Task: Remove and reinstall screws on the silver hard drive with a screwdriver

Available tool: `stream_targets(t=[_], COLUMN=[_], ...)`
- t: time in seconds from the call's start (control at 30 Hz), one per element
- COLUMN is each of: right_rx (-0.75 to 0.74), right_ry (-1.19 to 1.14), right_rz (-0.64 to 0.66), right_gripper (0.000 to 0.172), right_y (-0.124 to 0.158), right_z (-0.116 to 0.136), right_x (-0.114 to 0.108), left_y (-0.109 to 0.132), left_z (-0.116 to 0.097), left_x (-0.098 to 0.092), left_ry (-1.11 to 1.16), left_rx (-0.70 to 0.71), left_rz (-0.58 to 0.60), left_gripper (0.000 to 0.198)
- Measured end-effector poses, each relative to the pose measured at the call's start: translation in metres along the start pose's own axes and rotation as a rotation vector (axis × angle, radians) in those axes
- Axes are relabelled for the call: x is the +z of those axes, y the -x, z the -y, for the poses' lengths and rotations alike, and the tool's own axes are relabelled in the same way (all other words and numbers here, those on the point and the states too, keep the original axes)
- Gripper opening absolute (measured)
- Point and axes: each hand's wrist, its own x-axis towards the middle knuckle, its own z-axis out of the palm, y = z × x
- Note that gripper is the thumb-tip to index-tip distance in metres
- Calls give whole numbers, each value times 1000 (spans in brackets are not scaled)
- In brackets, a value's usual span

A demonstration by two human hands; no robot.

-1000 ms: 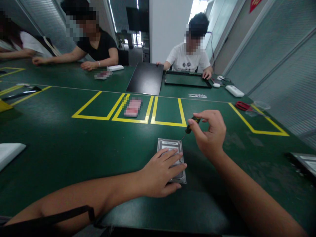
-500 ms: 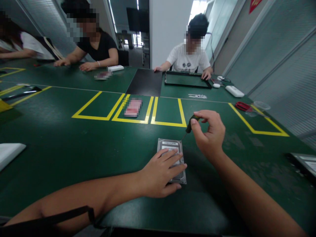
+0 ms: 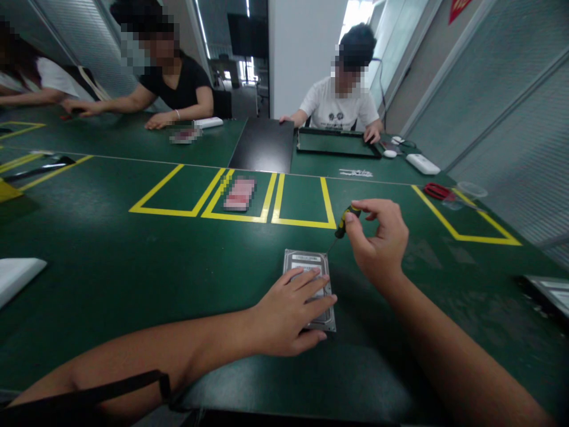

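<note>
White object (image 3: pixel 20 276): cut off by the edge of view, well left of the left hand (image 3: pixel 288 311) on a green table (image 3: pixel 133 267).
Pink item (image 3: pixel 240 194): pixelated, beyond the left hand, inside a yellow-taped box (image 3: pixel 235 218).
Black panel (image 3: pixel 262 145): farther beyond the left hand, its far corner touched by a co-worker (image 3: pixel 340 110) in a white shirt.
Left hand: fingers spread, palm down across the middle of a hard drive (image 3: pixel 306 257).
Hard drive: flat on the table beneath the left hand, its label partly showing.
Screwdriver (image 3: pixel 345 222): slants down from the right hand (image 3: pixel 380 237) to the drive's far right corner; whether its tip sits in a screw is too small to tell.
Right hand: pinches the screwdriver's handle between thumb and fingertips.
Red item (image 3: pixel 438 191): beyond the right hand, to its right.
</note>
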Motion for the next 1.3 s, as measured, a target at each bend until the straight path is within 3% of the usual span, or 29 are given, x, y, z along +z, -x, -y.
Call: stream_targets(t=[0.37,0.53,0.67,1.03,1.3], right_rx=[12,12,40,7,0], right_ry=[-19,24,-2,10,-45], right_rz=[-13,-1,13,9,26], right_gripper=[21,14,20,12,17], right_y=[0,0,2,-1,1], right_z=[-2,-2,-2,-1,-1], right_x=[2,0,-1,0,1], left_y=[-1,0,0,-1,-1], left_z=[0,0,0,1,0], left_x=[0,0,0,0,0], left_ry=[-6,-6,-9,-2,-5], left_rx=[-5,-1,-5,-3,-2], left_rz=[12,8,13,7,-2], left_gripper=[63,63,63,63,63])
